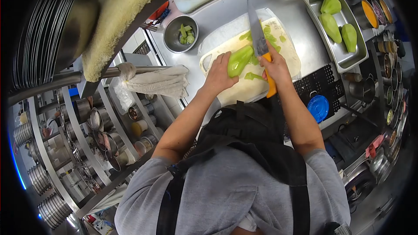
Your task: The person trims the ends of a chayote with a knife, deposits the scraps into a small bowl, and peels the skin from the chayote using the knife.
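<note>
My left hand (220,76) is wrapped round the near end of a peeled, pale green chayote (239,62), holding it against the white cutting board (289,56). In my right hand (278,69) is a large kitchen knife (257,28), gripped by its yellow handle. The blade points away from me, just right of the chayote; whether it touches the flesh I cannot tell. Green peelings (271,38) lie scattered on the board around the blade, and another strip lies near my right hand.
Left of the board stands a steel bowl (167,39) with green pieces in it. At the right, a steel tray (337,56) holds several peeled chayotes (331,27). A blue lid (318,108) lies on the black perforated mat. A cloth (159,82) hangs from the rail at left.
</note>
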`<state>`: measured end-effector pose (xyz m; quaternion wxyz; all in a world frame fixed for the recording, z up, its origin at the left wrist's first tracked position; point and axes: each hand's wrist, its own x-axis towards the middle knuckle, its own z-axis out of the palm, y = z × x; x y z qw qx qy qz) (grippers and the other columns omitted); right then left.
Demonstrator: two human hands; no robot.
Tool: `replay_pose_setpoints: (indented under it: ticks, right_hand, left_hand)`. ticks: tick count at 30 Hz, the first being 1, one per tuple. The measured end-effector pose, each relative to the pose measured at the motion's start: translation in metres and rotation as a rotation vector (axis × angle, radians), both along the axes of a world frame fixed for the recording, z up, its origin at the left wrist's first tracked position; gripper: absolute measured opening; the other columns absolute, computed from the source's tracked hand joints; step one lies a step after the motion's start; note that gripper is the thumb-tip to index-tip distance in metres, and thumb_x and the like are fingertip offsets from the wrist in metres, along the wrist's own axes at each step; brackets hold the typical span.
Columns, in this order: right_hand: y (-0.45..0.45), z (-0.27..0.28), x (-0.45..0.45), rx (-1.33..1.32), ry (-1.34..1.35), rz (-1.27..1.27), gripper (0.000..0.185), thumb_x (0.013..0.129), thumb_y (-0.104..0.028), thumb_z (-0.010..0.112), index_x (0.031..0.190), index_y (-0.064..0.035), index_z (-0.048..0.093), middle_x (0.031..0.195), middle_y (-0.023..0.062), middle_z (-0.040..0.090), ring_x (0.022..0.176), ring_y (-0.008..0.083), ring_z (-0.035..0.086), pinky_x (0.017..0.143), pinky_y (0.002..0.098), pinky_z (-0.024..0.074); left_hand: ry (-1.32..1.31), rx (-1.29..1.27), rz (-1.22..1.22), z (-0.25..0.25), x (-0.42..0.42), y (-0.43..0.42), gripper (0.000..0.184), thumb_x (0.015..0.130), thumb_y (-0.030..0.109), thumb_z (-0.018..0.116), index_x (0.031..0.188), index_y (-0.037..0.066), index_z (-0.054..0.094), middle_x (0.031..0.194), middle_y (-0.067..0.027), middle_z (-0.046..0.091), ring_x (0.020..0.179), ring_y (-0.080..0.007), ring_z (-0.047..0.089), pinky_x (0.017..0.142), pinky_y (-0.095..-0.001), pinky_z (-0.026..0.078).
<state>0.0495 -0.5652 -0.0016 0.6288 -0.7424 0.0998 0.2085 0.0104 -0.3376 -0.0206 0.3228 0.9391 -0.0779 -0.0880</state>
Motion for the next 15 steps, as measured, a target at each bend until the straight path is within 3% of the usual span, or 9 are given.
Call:
replay_pose_setpoints:
  ticks: [4, 15]
  right_hand:
    - [0.0, 0.004, 0.0, 0.083, 0.049, -0.006, 0.069, 0.089, -0.011, 0.067, 0.152, -0.0095, 0.038, 0.076, 0.0096, 0.063, 0.045, 0.0161, 0.057, 0.044, 0.0312, 0.0471]
    - [0.003, -0.017, 0.006, 0.172, 0.074, 0.014, 0.072, 0.09, -0.012, 0.067, 0.154, -0.0108, 0.034, 0.073, 0.0076, 0.061, 0.044, 0.0173, 0.057, 0.042, 0.0316, 0.0469]
  left_hand:
    - [0.041, 0.026, 0.02, -0.001, 0.0, -0.003, 0.091, 0.066, 0.02, 0.078, 0.143, -0.003, 0.034, 0.138, -0.0268, 0.044, 0.125, -0.0435, 0.046, 0.107, -0.0463, 0.041]
    - [0.071, 0.026, 0.002, -0.003, 0.001, 0.001, 0.09, 0.068, 0.021, 0.078, 0.142, -0.005, 0.033, 0.138, -0.0268, 0.043, 0.128, -0.0429, 0.044, 0.11, -0.0457, 0.038]
